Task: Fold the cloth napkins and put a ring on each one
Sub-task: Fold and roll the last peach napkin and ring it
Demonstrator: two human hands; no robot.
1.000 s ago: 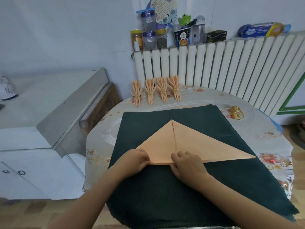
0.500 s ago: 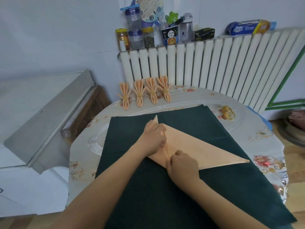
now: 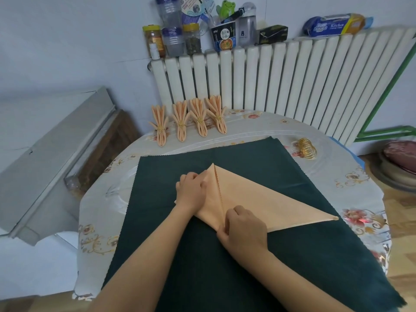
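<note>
A dark green cloth point(image 3: 258, 255) covers the floral table point(image 3: 351, 176) by the radiator point(image 3: 281, 77). On it lies my peach napkin point(image 3: 265, 203): my left hand point(image 3: 191, 191) grips its folded-over flap, my right hand point(image 3: 244, 228) pinches its near edge (four ringed napkins point(image 3: 191, 122) wait behind, gold rings point(image 3: 306, 148) far right).

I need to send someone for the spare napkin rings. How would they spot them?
Find the white radiator behind the table. Just past the dark green cloth's far right corner lies a gold wire coil, the loose rings; the other rings already circle the four folded napkins.
</note>
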